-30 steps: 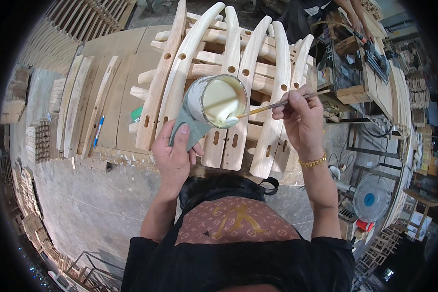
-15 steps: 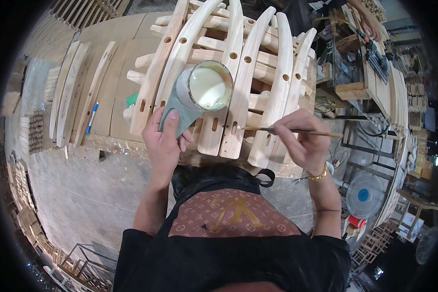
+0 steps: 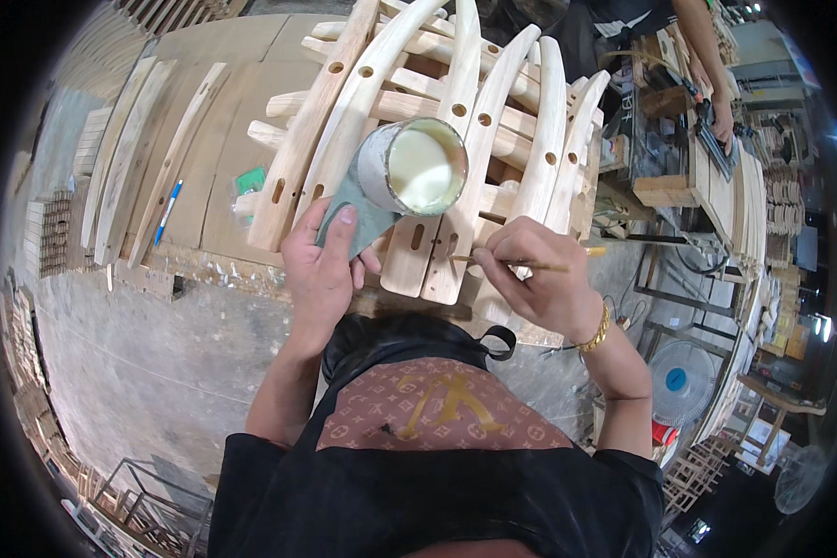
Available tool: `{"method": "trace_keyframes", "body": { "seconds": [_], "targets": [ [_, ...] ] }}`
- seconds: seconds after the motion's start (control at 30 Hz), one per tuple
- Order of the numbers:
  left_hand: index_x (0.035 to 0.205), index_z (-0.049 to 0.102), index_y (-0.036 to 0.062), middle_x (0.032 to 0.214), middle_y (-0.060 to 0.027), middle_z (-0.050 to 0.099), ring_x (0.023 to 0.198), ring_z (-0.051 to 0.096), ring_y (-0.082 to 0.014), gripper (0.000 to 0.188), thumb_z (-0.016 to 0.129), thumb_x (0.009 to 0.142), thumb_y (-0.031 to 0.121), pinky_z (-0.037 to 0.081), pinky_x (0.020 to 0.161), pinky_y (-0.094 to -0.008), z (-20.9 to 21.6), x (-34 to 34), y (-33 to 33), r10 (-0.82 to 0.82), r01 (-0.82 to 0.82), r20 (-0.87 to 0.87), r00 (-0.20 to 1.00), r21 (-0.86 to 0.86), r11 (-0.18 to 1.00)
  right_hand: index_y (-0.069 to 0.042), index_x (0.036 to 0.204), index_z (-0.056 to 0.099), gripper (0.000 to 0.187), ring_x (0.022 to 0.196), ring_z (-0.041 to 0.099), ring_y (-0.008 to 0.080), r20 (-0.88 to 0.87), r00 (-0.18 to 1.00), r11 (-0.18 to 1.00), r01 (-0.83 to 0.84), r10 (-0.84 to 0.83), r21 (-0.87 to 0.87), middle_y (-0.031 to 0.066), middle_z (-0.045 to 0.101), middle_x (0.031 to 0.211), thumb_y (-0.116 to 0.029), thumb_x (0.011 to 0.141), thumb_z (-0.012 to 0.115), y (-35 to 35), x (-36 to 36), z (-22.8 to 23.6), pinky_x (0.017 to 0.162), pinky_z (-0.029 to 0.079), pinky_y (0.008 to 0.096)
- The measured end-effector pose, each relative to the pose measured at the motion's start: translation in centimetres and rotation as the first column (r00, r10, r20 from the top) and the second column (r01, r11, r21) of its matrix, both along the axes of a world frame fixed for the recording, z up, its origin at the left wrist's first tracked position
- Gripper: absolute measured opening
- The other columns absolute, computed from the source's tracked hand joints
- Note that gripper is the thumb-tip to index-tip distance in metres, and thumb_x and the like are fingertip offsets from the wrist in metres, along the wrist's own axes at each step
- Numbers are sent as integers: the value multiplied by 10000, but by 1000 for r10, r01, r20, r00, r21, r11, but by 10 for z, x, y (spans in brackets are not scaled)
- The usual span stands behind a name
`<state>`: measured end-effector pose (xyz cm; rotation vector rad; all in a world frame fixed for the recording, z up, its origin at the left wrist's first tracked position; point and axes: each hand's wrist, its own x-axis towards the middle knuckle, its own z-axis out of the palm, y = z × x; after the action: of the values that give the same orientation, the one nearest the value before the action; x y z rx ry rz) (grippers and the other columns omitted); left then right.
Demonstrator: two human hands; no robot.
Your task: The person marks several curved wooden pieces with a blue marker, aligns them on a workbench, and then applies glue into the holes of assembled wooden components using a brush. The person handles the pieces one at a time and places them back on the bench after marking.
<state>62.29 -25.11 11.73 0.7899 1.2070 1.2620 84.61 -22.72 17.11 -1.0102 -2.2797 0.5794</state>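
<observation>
Bench edge: left hand grips can.

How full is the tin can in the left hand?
Nearly full: the open tin can in the left hand shows pale creamy liquid close below its rim.

A round tin of pale glue sits tilted over curved wooden slats; thin brush lies level.

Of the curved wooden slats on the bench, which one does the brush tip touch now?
The short slat just below the glue can. The thin brush in the right hand points at its lower slot; the longer slats fan out on either side, untouched.
</observation>
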Motion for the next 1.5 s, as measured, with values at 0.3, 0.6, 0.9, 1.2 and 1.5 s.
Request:
{"method": "trace_keyframes", "body": {
  "seconds": [0.3,0.6,0.9,1.2,1.5],
  "targets": [
    [1022,552,-28,630,-52,576,442,486,-63,305,524,941,265,328,388,-185,2,1,2,24,-24,-27,999,10,1000,-69,733,524,201,573,596,174,-7,1000,1000,2,-1,20,63,607,706,7,748,710,2,-2,-3,487,460,244],
    [982,574,-10,541,-33,548,410,407,-29,261,522,941,243,291,385,-185,1,1,0,1,-2,-128,992,-4,1000,42,836,504,107,637,630,191,-338,940,968,133,-55,212,177,608,731,124,802,564,-8,18,25,549,529,264],
    [980,578,-4,561,-31,565,424,454,-41,276,518,946,264,317,390,-178,2,5,-5,-52,59,-160,986,38,998,9,852,487,81,693,658,233,-688,497,817,76,-528,-572,149,611,808,-24,897,546,2,16,-20,621,582,309],
    [987,578,-20,546,-33,558,413,415,-26,264,522,944,234,306,393,-176,4,-4,-11,53,-49,-116,992,41,998,-6,983,555,141,997,622,341,-750,144,708,-257,-645,-658,144,625,1005,56,857,543,-10,20,-28,776,595,330],
    [971,569,2,581,-41,555,438,434,-40,258,518,946,253,299,403,-180,7,-32,-21,264,-263,-132,955,24,964,6,785,619,118,617,666,123,-259,953,988,153,-155,-31,79,646,709,-60,785,717,2,-9,1,521,518,221]
  ]
}}
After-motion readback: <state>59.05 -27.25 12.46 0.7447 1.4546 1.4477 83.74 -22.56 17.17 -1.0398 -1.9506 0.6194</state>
